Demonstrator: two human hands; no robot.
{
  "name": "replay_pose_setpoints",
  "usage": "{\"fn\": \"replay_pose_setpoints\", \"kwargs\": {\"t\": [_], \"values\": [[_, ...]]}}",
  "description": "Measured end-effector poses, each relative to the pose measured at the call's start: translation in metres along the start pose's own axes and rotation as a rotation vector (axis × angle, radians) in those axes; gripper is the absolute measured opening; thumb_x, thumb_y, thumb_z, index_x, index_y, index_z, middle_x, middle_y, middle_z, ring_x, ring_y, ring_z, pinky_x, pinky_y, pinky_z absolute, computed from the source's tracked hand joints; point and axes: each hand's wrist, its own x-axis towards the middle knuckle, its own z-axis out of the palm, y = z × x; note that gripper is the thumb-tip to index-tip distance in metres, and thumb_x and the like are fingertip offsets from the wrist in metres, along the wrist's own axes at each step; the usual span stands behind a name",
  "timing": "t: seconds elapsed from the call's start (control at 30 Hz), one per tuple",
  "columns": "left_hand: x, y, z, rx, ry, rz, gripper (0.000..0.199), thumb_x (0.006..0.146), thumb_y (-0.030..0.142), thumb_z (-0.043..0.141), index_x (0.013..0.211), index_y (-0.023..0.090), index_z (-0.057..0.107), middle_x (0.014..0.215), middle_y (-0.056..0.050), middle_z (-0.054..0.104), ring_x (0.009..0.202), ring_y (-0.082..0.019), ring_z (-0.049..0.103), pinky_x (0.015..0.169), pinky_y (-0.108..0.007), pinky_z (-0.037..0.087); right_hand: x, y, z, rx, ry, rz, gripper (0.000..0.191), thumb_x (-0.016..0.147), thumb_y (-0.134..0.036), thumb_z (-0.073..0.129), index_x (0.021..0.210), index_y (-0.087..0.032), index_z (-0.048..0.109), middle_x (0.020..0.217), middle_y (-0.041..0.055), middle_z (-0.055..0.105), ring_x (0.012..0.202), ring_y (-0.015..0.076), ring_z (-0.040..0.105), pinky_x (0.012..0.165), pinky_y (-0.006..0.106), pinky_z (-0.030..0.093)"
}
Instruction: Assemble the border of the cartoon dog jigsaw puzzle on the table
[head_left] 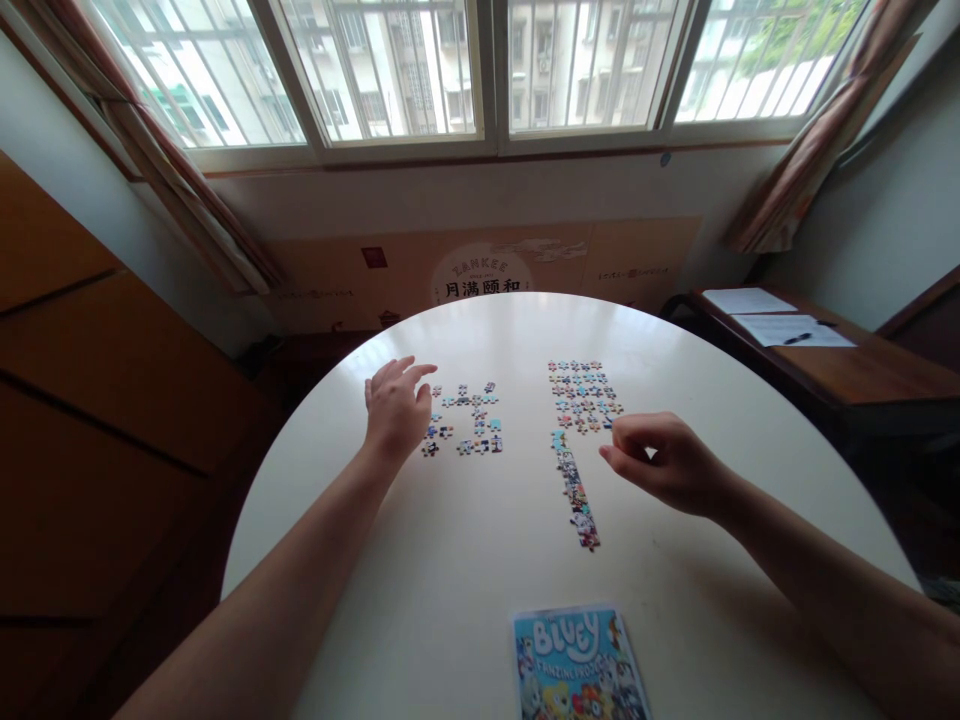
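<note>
My left hand is open, fingers spread and palm down, at the left edge of a loose group of puzzle pieces; it partly hides that side. My right hand is curled, its fingertips on a small dark blue puzzle piece at the lower right corner of a block of pieces laid in rows. Below that block, a narrow joined strip of pieces runs down, slightly slanted, to the left of my right hand.
All of this lies on a round white table. A colourful Bluey picture sheet lies at the near edge. Behind stand a printed panel and barred windows. At the right is a brown desk with papers and a pen.
</note>
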Motion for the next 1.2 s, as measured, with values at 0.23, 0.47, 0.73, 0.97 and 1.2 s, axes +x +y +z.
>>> {"fn": "replay_pose_setpoints", "kwargs": {"t": [0.23, 0.47, 0.73, 0.97, 1.2], "values": [[-0.008, 0.012, 0.009, 0.072, -0.049, 0.064, 0.034, 0.096, 0.026, 0.05, 0.121, 0.028, 0.073, 0.146, -0.01, 0.057, 0.145, -0.033, 0.038, 0.119, -0.067, 0.023, 0.001, 0.004, -0.002, -0.018, 0.055, 0.01, 0.044, 0.092, -0.019, 0.059, 0.062, -0.022, 0.027, 0.058, -0.0063, 0.028, 0.054, 0.0096, 0.026, 0.05, 0.027, 0.025], [-0.013, 0.031, 0.014, 0.09, -0.035, 0.164, 0.028, 0.095, 0.035, 0.054, 0.108, 0.029, 0.077, 0.146, -0.009, 0.055, 0.144, -0.034, 0.036, 0.122, -0.065, 0.012, 0.004, 0.013, -0.01, -0.113, 0.236, 0.07, 0.044, 0.087, -0.02, 0.063, 0.057, -0.022, 0.03, 0.054, -0.0063, 0.029, 0.052, 0.009, 0.026, 0.05, 0.029, 0.023], [0.041, 0.064, 0.028, 0.207, -0.324, 0.113, 0.038, 0.092, 0.048, 0.055, 0.111, 0.022, 0.075, 0.141, -0.011, 0.054, 0.14, -0.041, 0.032, 0.119, -0.063, 0.008, 0.004, 0.02, -0.015, -0.154, 0.261, 0.117, 0.045, 0.088, -0.022, 0.065, 0.057, -0.022, 0.032, 0.054, -0.0041, 0.032, 0.054, 0.0102, 0.029, 0.052, 0.031, 0.025], [0.075, 0.085, 0.052, 0.447, -0.497, 0.053, 0.058, 0.079, 0.055, 0.071, 0.119, 0.012, 0.07, 0.112, -0.017, 0.066, 0.121, -0.04, 0.05, 0.109, -0.055, 0.032, 0.006, 0.02, -0.016, -0.156, 0.288, 0.113, 0.046, 0.088, -0.021, 0.064, 0.057, -0.023, 0.03, 0.054, -0.0044, 0.031, 0.054, 0.0097, 0.028, 0.052, 0.03, 0.026], [0.083, 0.096, 0.054, 0.514, -0.568, -0.024, 0.058, 0.075, 0.047, 0.077, 0.12, 0.011, 0.07, 0.115, -0.015, 0.066, 0.112, -0.034, 0.059, 0.099, -0.044, 0.046, 0.007, 0.022, -0.017, -0.15, 0.285, 0.1, 0.045, 0.088, -0.018, 0.063, 0.058, -0.022, 0.029, 0.055, -0.0049, 0.03, 0.055, 0.0091, 0.028, 0.053, 0.03, 0.027]]}}
